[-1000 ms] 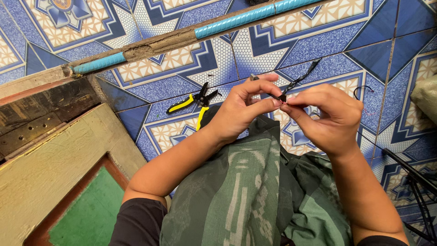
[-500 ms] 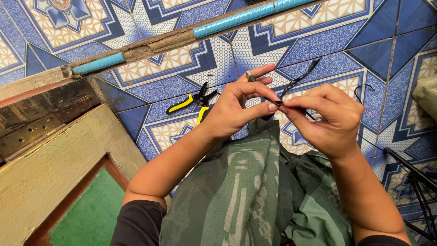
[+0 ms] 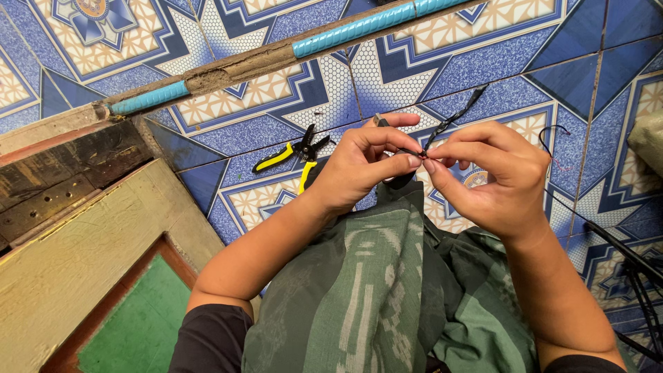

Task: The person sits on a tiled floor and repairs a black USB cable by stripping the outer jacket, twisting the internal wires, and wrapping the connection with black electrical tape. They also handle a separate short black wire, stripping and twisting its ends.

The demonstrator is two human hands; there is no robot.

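Observation:
My left hand (image 3: 362, 169) and my right hand (image 3: 487, 176) meet fingertip to fingertip above a blue patterned tile floor (image 3: 228, 131). Together they pinch a thin black cable (image 3: 452, 119) whose free end sticks up and to the right. The pinched spot is small and mostly hidden by my fingers. Yellow-handled pliers (image 3: 297, 153) lie on the tiles just left of my left hand. Green patterned cloth (image 3: 387, 290) covers my lap under both forearms.
A long pole (image 3: 290, 50) with blue wrapped sections lies across the tiles at the top. A worn wooden frame (image 3: 76, 242) with a green panel (image 3: 138, 324) sits at the left. Black cables (image 3: 632, 276) run along the right edge.
Both hands have stayed in place, with small finger shifts on the cable. The left index finger has straightened out over the pinch point.

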